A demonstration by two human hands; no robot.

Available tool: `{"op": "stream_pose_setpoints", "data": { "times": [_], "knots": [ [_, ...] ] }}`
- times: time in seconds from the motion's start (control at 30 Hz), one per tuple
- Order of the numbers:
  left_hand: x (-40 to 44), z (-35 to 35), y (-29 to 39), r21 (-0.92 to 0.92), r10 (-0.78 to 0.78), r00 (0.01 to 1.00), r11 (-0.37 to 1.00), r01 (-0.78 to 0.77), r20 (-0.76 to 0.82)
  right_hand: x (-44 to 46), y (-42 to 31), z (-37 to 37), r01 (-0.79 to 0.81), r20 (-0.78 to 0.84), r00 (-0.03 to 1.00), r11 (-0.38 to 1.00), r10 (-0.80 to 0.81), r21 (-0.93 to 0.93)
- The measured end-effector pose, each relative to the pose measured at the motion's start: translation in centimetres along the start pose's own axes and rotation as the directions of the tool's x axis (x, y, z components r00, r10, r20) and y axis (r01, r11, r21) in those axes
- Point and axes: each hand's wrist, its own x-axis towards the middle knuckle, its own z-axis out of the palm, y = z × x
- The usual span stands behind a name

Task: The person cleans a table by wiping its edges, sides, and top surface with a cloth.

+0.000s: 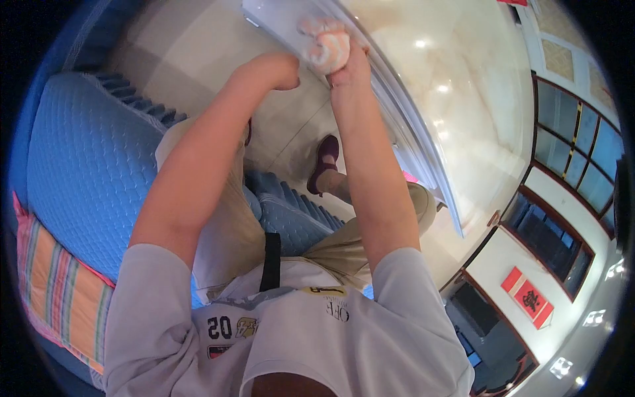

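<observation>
My right hand (357,66) is raised beside the edge of a glossy table (456,86), closed on a crumpled peach-and-white item (333,51). Blur makes its exact kind unclear. To the left of it, my left hand (281,71) is bent at the wrist over the floor, apart from that item. The left hand's fingers are hidden. A pale grey panel (281,16) lies beyond the hands, along the table's side.
A blue quilted sofa (99,152) with a striped cushion (59,284) is on the left. A dark red shoe (326,151) rests on the tiled floor (284,126) between my forearms. At the far right, a red-and-white hanging (527,298) is on the wall.
</observation>
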Motion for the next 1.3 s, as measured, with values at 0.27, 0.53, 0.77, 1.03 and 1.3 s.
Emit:
{"op": "stream_pose_setpoints", "data": {
  "times": [0.27, 0.53, 0.77, 1.03, 1.3],
  "knots": [
    [1.0, 1.1, -1.2, -0.045, 0.017, 1.0, 0.999, -0.016, 0.022, -4.4, -6.5, -15.3, 0.017, -0.07, 0.997, 0.998, -0.012, 0.066],
    [1.9, 0.9, -1.6, -0.034, 0.036, 0.998, 0.999, -0.035, 0.045, -8.7, -11.9, -27.6, 0.308, -0.538, 0.791, 0.95, -0.289, -0.058],
    [2.4, 1.5, -1.3, 0.002, 0.042, 0.998, 0.999, -0.042, 0.043, -8.1, -8.9, -19.2, 0.42, -0.565, 0.59, 0.817, -0.576, -0.394],
    [1.7, 0.8, 0.8, -0.038, 0.046, 0.999, 0.998, -0.046, -0.017, -4.1, -6.5, -6.5, 0.048, -0.252, 0.965, 0.9, 0.07, 0.434],
    [1.4, 2.0, -1.8, 0.04, 0.14, 0.962, 0.99, -0.134, -0.235, -7.5, -11.9, -22.4, 0.135, -0.361, 0.931, 0.965, -0.046, 0.225]
  ]
}}
